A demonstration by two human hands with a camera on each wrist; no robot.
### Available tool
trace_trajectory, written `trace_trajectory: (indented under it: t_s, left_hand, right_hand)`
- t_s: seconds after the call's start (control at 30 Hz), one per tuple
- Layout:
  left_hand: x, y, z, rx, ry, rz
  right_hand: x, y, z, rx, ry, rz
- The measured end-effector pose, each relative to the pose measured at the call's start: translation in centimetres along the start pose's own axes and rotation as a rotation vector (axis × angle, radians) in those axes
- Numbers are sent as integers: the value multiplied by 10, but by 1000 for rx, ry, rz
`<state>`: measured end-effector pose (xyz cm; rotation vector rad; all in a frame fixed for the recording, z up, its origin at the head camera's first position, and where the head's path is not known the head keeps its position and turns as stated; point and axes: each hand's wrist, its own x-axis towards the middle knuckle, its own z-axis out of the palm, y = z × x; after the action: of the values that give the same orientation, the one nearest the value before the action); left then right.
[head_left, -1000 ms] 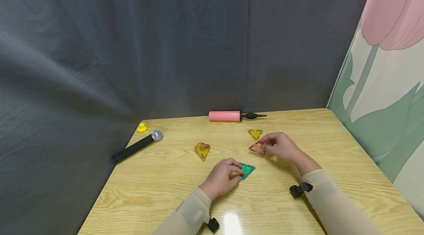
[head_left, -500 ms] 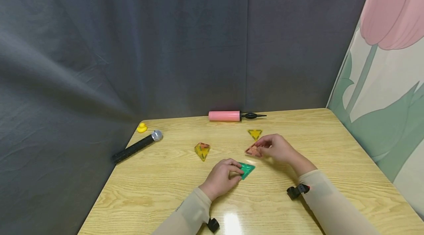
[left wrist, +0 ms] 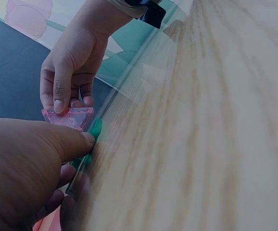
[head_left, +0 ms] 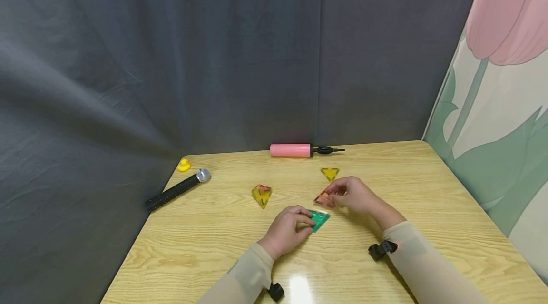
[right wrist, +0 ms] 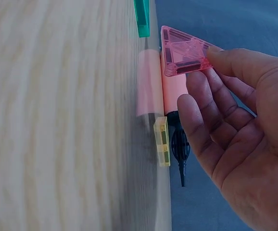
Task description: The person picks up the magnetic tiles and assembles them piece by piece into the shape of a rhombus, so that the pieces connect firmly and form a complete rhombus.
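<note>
A translucent green triangular magnetic tile [head_left: 320, 220] lies on the table, and my left hand [head_left: 286, 232] grips its left side between thumb and fingers. My right hand [head_left: 356, 196] pinches a reddish-pink see-through triangular magnetic tile [right wrist: 187, 52] by one corner. In the right wrist view this pink tile is held raised off the wood, tilted. It sits just beyond the green tile, with a small gap between them in the head view. My thumb and fingers hide parts of both tiles. A yellow triangular tile [head_left: 330, 173] lies flat behind my right hand.
Left of the hands is a yellow-and-orange tile piece [head_left: 261, 196]. A pink hand pump [head_left: 290, 150] with a black nozzle lies along the back edge by the dark curtain [head_left: 248, 56]. At far left are a black microphone [head_left: 175, 191] and a yellow rubber duck [head_left: 184, 165].
My right hand has moved left and toward me with the pink tile, bringing it closer to the green tile. My left hand and the green tile have stayed in place.
</note>
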<state>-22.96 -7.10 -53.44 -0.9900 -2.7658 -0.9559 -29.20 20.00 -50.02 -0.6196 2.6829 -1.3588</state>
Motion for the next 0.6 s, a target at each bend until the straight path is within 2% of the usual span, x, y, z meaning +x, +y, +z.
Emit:
trace_trajectory:
  t_s: [0.6]
  left_hand:
    - [0, -3, 2, 0, 22, 11]
  right_hand:
    - [0, -4, 10, -21, -41, -7]
